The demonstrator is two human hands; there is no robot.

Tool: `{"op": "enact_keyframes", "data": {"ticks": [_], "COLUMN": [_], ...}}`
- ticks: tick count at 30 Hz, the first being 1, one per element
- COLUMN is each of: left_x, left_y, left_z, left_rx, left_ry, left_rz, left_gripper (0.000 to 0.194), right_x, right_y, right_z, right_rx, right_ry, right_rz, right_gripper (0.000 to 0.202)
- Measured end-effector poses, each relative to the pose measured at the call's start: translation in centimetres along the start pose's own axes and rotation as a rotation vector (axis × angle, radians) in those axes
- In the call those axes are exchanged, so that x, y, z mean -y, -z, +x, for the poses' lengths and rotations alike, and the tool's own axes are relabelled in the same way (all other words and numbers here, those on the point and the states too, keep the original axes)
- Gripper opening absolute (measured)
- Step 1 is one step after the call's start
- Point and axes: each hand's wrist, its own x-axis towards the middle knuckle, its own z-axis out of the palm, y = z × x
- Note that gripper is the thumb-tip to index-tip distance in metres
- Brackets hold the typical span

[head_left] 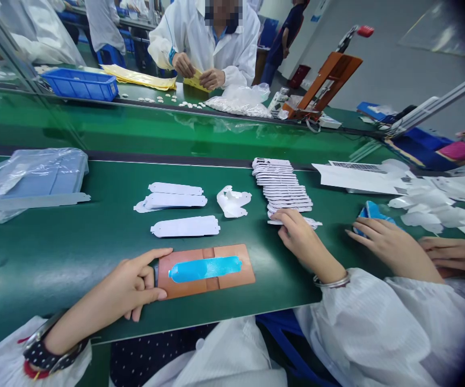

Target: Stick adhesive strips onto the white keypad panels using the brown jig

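Fingers of the left hand (133, 293), at lower left of the frame, are pinching the left short edge of a brown rectangular fixture plate (206, 270): the index finger is lying along its upper left corner, the thumb is pressing at its lower left corner, and the remaining fingers are curling under the palm. The plate is lying flat on the green bench (75, 242) at lower centre, and a blue strip (205, 269) is resting lengthwise in its middle, just right of the fingertips and not touching them.

The right hand (303, 239), right of centre, is lying palm down with fingers loosely together, its fingertips touching the nearest piece of a fanned stack of white die-cut strips (283, 188); whether it is gripping a piece cannot be told.

Above the plate, three loose white strips (178, 207) and a crumpled white liner (232, 201) are lying apart from both hands. A clear plastic bag (27, 180) is sitting at the left edge. At the right edge, another person's hand (391, 244) is resting on a blue piece (371, 210) beside a heap of white liner scraps (434, 207). At upper centre, a co-worker in a white coat (204, 37) is handling yellow sheets (139, 78) beyond a blue bin (80, 84).
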Motion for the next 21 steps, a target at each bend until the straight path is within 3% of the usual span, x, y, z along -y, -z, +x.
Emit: {"op": "enact_keyframes", "data": {"ticks": [3, 6, 8, 9, 12, 16, 21], "left_x": [0.2, -0.1, -0.8, -1.1, -1.6, -1.1, -1.2], "left_y": [-0.8, -3.4, -5.7, -6.8, -8.7, -8.3, -5.6], "left_z": [-0.5, -1.9, -3.0, -3.4, -4.0, -3.5, -4.1], "left_rx": [-0.113, -0.268, -0.165, -0.112, -0.041, 0.045, 0.048], "left_ry": [-0.061, -0.190, -0.306, -0.363, -0.288, -0.191, -0.206], "left_rz": [-0.068, -0.316, -0.477, -0.495, -0.408, -0.484, -0.280], "left_gripper": [0.064, 0.057, 0.058, 0.060, 0.057, 0.050, 0.034], "right_x": [2.1, 7.3, 11.9, 14.0, 18.6, 19.1, 15.1], "right_y": [1.6, 3.8, 4.7, 4.9, 4.7, 4.2, 5.3], "right_z": [-0.2, -0.5, -0.6, -0.6, -0.4, -0.5, -1.2], "right_rx": [-0.219, -0.452, -0.388, -0.424, -0.373, -0.270, 0.024], "right_ry": [0.022, 0.114, 0.247, 0.342, 0.456, 0.415, 0.268], "right_rz": [-0.050, -0.011, 0.096, 0.166, 0.354, 0.482, 0.410], "right_gripper": [0.033, 0.030, 0.023, 0.022, 0.031, 0.027, 0.027]}}
